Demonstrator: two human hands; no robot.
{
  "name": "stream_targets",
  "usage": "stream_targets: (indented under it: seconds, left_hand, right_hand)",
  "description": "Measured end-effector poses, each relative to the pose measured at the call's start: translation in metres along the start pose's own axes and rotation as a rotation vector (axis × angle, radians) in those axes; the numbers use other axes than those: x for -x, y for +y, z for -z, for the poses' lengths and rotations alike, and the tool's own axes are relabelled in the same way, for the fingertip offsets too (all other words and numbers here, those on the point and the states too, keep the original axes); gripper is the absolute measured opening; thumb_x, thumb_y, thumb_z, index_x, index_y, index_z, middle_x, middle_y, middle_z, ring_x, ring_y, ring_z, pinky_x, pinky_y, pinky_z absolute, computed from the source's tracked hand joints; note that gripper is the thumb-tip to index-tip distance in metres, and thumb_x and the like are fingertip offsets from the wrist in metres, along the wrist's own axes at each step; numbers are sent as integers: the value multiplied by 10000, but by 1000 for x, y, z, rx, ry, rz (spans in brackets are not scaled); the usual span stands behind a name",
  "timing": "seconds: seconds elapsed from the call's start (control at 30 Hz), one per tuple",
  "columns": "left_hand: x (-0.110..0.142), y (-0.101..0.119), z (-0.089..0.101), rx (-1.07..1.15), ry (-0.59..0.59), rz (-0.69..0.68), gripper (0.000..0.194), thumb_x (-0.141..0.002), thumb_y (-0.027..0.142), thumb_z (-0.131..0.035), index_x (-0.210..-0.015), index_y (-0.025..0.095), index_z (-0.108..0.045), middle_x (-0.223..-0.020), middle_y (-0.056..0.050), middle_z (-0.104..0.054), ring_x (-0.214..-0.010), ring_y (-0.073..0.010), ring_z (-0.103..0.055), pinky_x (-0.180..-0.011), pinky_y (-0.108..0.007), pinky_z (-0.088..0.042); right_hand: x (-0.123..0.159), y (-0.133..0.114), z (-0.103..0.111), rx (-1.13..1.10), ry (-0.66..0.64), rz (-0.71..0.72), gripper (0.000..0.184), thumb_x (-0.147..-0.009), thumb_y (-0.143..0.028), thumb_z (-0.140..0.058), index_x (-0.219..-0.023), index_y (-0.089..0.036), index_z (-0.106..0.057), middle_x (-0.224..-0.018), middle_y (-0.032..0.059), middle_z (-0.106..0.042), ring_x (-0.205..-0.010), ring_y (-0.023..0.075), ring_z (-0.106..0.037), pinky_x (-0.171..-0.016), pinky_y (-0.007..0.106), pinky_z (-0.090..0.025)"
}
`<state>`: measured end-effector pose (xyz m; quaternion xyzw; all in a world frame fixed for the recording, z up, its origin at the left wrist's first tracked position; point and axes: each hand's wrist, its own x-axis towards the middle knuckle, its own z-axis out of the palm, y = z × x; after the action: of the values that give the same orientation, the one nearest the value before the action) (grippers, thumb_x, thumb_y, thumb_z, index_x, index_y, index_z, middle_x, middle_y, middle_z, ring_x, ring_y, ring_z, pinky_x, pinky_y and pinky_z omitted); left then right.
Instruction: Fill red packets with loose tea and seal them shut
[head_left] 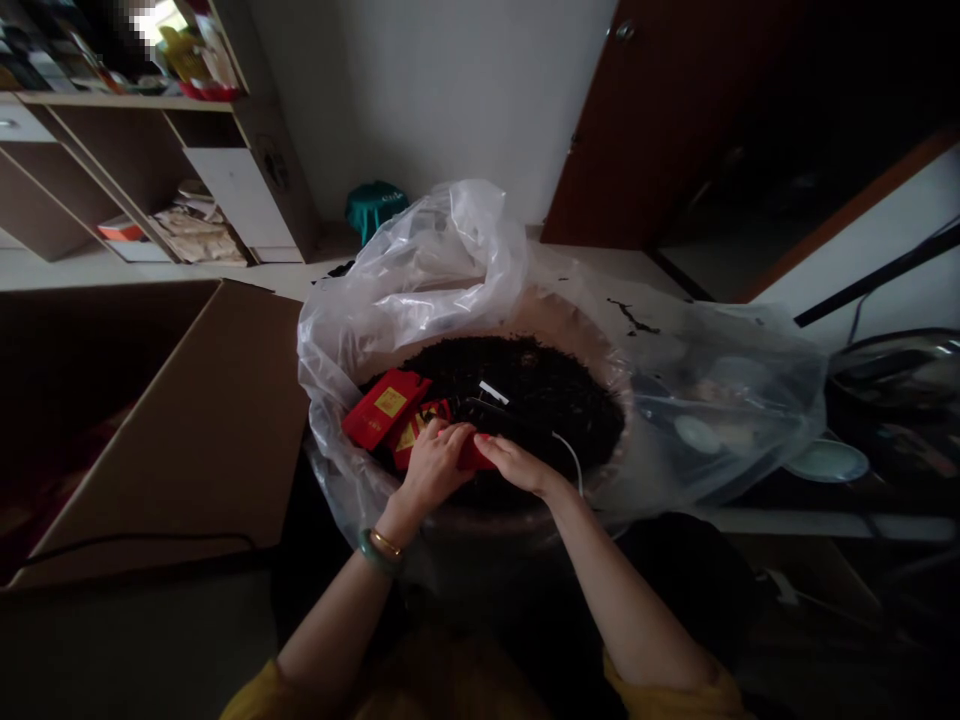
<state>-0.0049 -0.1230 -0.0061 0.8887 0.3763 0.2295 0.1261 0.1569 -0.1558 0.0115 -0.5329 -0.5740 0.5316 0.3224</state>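
Two bare hands were close together over a big round tub (pixel 581 325) with a light brown inside. Left hand (pixel 431 462) had its fingers bent over a small, shiny red packet (pixel 472 456), and the right hand (pixel 516 465) held the other end of it, with its fingers nearly straight. Both hands were narrow, with the packet between them, low over the near side of the tub. Much of that packet was hidden, so I cannot tell if it was open or closed. Just left of the hands, a flat red packet with a yellow label (pixel 381 410) lay tilted, partly over a red and yellow packet (pixel 409 434). Loose, dark, dry bits like tea leaves (pixel 559 385) spread across the tub, under all of this. A thin white strip (pixel 493 393) was near the middle, just beyond a flat black thing (pixel 499 415) that was too dark to name. A thin white cord (pixel 576 460) curved by the right hand. Around the tub went a crinkly, see-through plastic bag (pixel 450 250), wide open at the top. On the left stood a brown cardboard box (pixel 240 390) with an open top. As far as I could judge, two red packets were already put down, the one in the hands was not finished, and plenty of dark bits were left.
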Motion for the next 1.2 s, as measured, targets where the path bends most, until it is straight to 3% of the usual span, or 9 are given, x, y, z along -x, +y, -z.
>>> stream_targets:
  seconds: [0.17, 0.27, 0.33, 0.4, 0.5, 0.63, 0.9, 1.07, 1.2]
  left_hand:
    - [2, -7, -5, 50, 57, 88, 500, -611, 150, -741, -1090, 200, -607, -1054, -69, -686, -979, -267, -561, -862, -390, -499]
    - [3, -13, -1, 97, 111, 158, 462, -627, 173, -741, -1071, 210, -616, -974, -49, -697, -950, -250, -569, -836, -365, -504]
    - [3, -15, 2, 122, 151, 190, 430, -642, 192, -735, -1057, 218, -623, -941, -39, -695, -934, -238, -570, -820, -350, -506]
    - [2, -17, 5, 144, 182, 212, 412, -648, 212, -737, -1045, 219, -628, -933, -36, -689, -914, -227, -572, -804, -337, -510]
    - [2, -20, 7, 187, 231, 249, 421, -631, 235, -759, -1033, 215, -634, -916, -34, -677, -883, -213, -581, -795, -328, -515]
    - [1, -27, 11, 251, 290, 312, 444, -610, 240, -773, -1030, 207, -634, -927, -43, -669, -860, -205, -599, -740, -307, -527]
    - [-4, -37, 20, 245, 327, 360, 438, -606, 278, -772, -1020, 212, -645, -863, -28, -666, -753, -183, -604, -679, -296, -513]
    - [-4, -35, 19, 246, 331, 326, 431, -603, 265, -774, -1009, 212, -640, -859, -23, -665, -792, -195, -605, -711, -302, -516]
    - [-4, -33, 17, 251, 323, 294, 440, -593, 248, -782, -1006, 221, -632, -889, -23, -667, -847, -205, -600, -746, -312, -523]
  right_hand:
    - [13, -9, 11, -38, -13, 72, 718, -871, -711, -250, -979, -163, -700, -953, 73, -721, -998, 231, -636, -995, 430, -420]
    - [28, 5, 23, 25, 192, 40, 610, -925, -607, -258, -1040, -178, -677, -1010, 98, -703, -1011, 231, -640, -946, 420, -458]
    - [36, 22, 24, 296, 345, -26, 424, -859, -514, -513, -1114, -202, -643, -1061, 111, -672, -1018, 256, -628, -916, 432, -473]
    - [41, 40, 15, 584, 444, -94, 664, -686, -388, -742, -1284, -183, -536, -1194, 180, -582, -1087, 328, -581, -901, 478, -475]
    - [36, 54, -11, 818, 472, -159, 1035, -532, -245, -850, -1433, -212, -343, -1387, 261, -385, -1126, 425, -519, -783, 525, -515]
    - [14, 45, -46, 867, 475, -55, 1095, -546, -134, -829, -1467, -230, -244, -1451, 262, -284, -1148, 413, -498, -824, 526, -510]
    - [-18, 15, -65, 961, 318, 68, 746, -582, -104, -801, -1247, -303, -530, -1473, 159, -340, -1144, 375, -481, -764, 502, -533]
    - [-10, 15, -39, 928, 367, 84, 411, -687, -48, -663, -1043, -252, -660, -1268, 137, -529, -987, 277, -590, -724, 393, -550]
    - [2, 1, -5, 675, 461, 142, 242, -692, -86, -654, -884, -226, -702, -1082, 66, -600, -879, 192, -639, -803, 331, -532]
